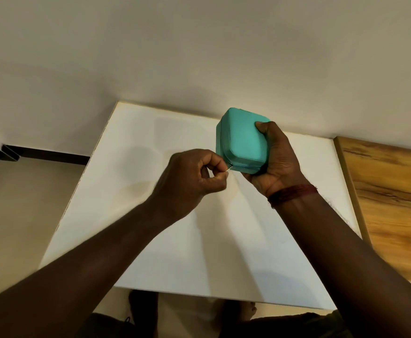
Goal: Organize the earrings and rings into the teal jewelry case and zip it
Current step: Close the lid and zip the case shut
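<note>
We wrap our right hand point(276, 159) round the stiff, probably light case point(242, 142); our left hand point(194, 178) pinches its tiny zipper pull point(229, 169).

There is one box-shaped, round-cornered teal jewelry case point(242, 142) with one thin silvery metal zipper pull point(229, 168) at its seam, and two bare hands are in view, one left hand point(194, 176) and one right hand point(277, 162). One band of dark red thread point(292, 193) circles the right wrist. Under them lies one flat white rectangular tabletop point(151, 215), with one brown wood-grain board point(389, 196) along its right edge, one dark rectangular metal tube point(10, 153) off to the left, and two bare feet point(239, 309) showing dimly below the near edge.
</note>
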